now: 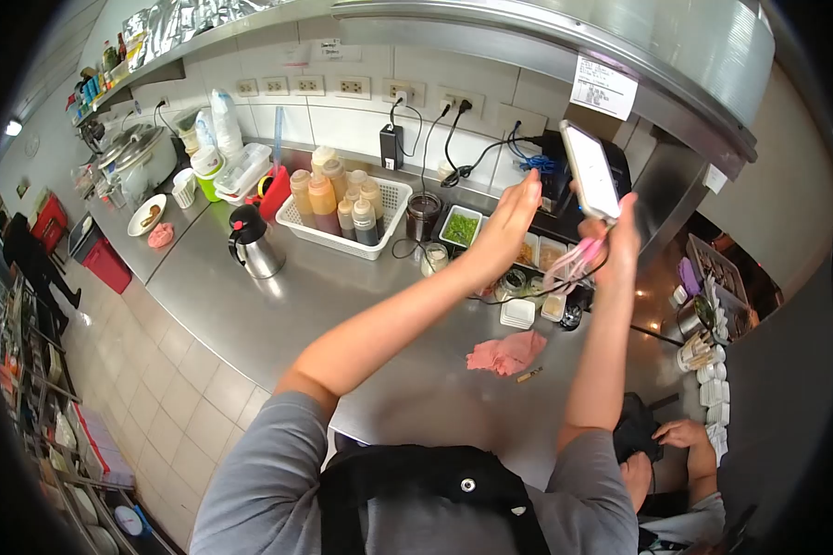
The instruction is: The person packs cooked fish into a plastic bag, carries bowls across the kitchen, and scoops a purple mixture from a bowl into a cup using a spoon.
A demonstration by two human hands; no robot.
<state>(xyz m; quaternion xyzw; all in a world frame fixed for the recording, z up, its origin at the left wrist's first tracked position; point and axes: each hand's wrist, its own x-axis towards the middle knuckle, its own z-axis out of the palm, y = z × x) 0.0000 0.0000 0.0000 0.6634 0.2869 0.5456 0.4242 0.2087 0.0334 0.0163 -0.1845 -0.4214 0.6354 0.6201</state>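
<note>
My right hand is closed around the lower end of a smartphone, raised above the counter with its lit screen tilted toward me. A pink strap hangs from beneath that hand. My left hand is held up to the left of the phone, fingers stretched out and together, apart from it and holding nothing. Below my forearms, a crumpled pink cloth lies on the steel counter beside a small short stick. Behind my hands stand a tray of chopped greens and small white dishes.
A white basket of sauce bottles and a steel thermos jug stand on the left. Cables run along the wall. A metal shelf overhangs the back. Another person's hands are at lower right, near stacked white cups.
</note>
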